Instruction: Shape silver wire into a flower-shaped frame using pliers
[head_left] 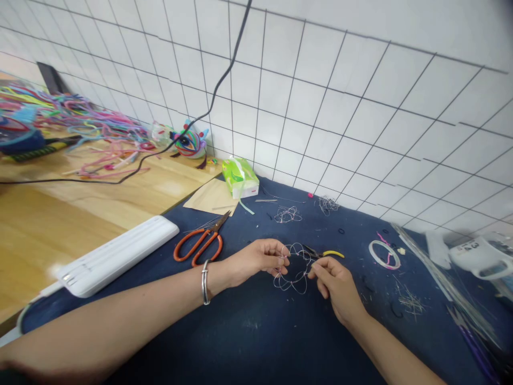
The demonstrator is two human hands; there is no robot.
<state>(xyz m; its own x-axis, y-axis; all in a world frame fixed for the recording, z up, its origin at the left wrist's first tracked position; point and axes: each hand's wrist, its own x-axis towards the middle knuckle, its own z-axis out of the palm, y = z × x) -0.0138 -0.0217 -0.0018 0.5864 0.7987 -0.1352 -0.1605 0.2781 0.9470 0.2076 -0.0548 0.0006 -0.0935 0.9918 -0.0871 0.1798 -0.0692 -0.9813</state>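
A flower-shaped wire ring (294,281) of thin silvery loops is held up over the dark blue mat (248,326). My left hand (262,262) pinches its left side between thumb and fingers. On the opposite side, my right hand (329,278) is closed at the ring's edge, thumb against forefinger. Small pinkish spots show where the loops meet. Just behind the ring lie pliers with yellow handles (332,253), partly hidden by it. Orange-handled scissors (200,243) rest to the left of my left hand.
Another looped wire piece (288,214) and a wire tangle (327,205) lie farther back. A tissue pack (240,178) stands near the tiled wall. At left is a white power strip (120,254); at right are a white ring spool (385,254), wire scraps (411,302) and a mug (483,256).
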